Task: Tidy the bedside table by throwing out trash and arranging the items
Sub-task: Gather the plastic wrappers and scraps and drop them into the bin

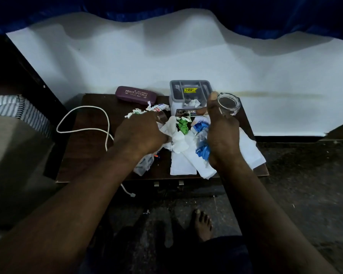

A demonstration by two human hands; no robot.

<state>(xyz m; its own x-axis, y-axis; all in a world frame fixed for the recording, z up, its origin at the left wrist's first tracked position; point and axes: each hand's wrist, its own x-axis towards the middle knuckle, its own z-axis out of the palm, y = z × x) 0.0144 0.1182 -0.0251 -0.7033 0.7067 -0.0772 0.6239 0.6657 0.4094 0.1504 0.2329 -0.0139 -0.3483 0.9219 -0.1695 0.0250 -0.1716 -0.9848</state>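
Dark wood of a bedside table (87, 155) set against a white wall carries a heap of crumpled paper and wrappers (178, 135) at the tabletop's middle. A person's left hand (141, 133) curls down into the heap, and whether it grasps anything cannot be told. The right hand (222, 131) grips a clear glass ashtray (229, 103) between thumb and fingers above the right edge; a maroon spectacle case (136, 95) and grey box (188, 95) line the back edge, and a white cable (107, 119) loops near the left.

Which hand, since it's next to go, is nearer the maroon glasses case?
Left. The left hand is on crumpled paper short of the glasses case; the right hand holds a glass dish farther right.
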